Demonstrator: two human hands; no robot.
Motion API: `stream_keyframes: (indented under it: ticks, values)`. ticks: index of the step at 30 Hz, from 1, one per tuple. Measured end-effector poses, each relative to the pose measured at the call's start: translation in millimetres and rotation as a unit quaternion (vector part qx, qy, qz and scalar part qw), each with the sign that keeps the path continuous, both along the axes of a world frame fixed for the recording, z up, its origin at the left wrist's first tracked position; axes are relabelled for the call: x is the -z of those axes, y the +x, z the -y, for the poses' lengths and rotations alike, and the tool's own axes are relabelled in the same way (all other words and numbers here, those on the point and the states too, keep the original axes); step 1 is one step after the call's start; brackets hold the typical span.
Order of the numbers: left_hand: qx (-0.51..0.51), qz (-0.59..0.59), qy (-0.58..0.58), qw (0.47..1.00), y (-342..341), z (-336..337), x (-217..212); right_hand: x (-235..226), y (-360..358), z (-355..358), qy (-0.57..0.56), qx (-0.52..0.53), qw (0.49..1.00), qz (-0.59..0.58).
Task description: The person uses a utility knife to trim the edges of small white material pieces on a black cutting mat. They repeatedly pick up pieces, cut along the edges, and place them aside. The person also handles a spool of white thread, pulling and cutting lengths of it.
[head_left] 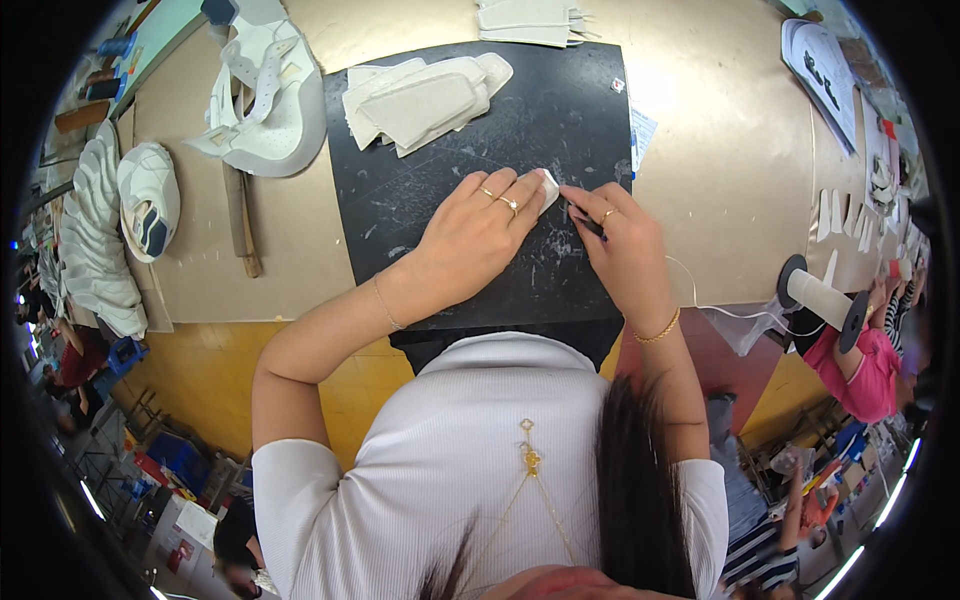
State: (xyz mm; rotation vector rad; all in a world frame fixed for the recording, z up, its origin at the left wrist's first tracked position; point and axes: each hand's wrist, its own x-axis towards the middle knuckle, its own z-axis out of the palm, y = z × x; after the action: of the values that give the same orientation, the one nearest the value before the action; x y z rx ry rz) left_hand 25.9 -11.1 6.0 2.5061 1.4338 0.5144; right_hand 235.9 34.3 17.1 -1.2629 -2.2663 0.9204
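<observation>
Over the black cutting mat [400, 215], my left hand [468, 235] holds a small white piece [549, 190] down under its fingertips; most of that piece is hidden by the fingers. Close at its right, my right hand [625, 240] pinches a thin dark tool [590, 226], with its tip beside the white piece. The tool is too small and covered to name its kind. Farther off on the mat lies a loose pile of off-white padded shoe pieces [425, 98], apart from both hands.
At left are a white shoe upper [275, 120], a wooden-handled tool [240, 220], a finished-looking shoe [150, 200] and a row of stacked white uppers [95, 240]. More flat pieces [530, 22] lie at the back. A thread spool [822, 300] and printed sheet [825, 80] are at right.
</observation>
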Motion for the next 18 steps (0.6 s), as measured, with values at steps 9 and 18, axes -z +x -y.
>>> stream_keyframes:
  ticks: [9, 18]
  values:
    - [0.013, -0.017, -0.012, 1.0, -0.8, -4.2, -5.6, 7.8, 3.2, 15.3, 0.041, -0.011, 0.998, 0.041]
    - [0.018, -0.019, -0.012, 1.0, -0.5, -7.1, -6.3, 5.6, 1.0, 17.3, 0.049, -0.021, 0.995, 0.08]
